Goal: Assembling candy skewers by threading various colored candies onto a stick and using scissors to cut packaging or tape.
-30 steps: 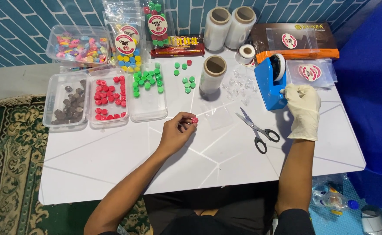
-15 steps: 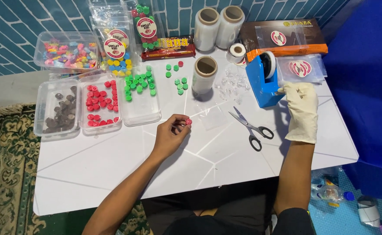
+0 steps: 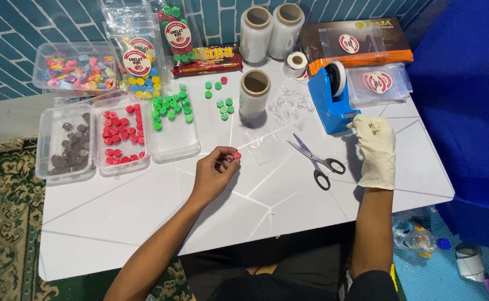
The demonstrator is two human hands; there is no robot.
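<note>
**Asker:** Red, was it, the thing in the bare hand?

**Describer:** Red or pinkish, yes. The left hand [image 3: 214, 174] pinched a small round candy [image 3: 236, 155] between thumb and fingertips, just above the white table [image 3: 144, 223], near its middle. A clear little bag [image 3: 258, 146] lay flat just to the right of it.

**Asker:** How would that candy handle?

**Describer:** It looked very light, hard and smooth, so likely a bit slippery. I judged a fingertip pinch across its edges to be the sound hold, and that was the hold shown.

**Asker:** And the other hand?

**Describer:** The right hand [image 3: 375, 147] wore a cream glove. It was loosely curled beside the blue tape dispenser [image 3: 329, 100], at the right. Whether it gripped a strip of tape, I could not tell.

**Asker:** How were the arms set?

**Describer:** The left forearm ran in from the near edge, slanting right toward the centre, wrist bent slightly, fingers pointing right. The right forearm ran nearly straight up from the near edge, wrist upright.

**Asker:** What else lay about?

**Describer:** Scissors [image 3: 317, 161] lay between the hands. Far left sat a tray of red candies [image 3: 120, 139] and a tray of green ones [image 3: 171, 108].
</note>
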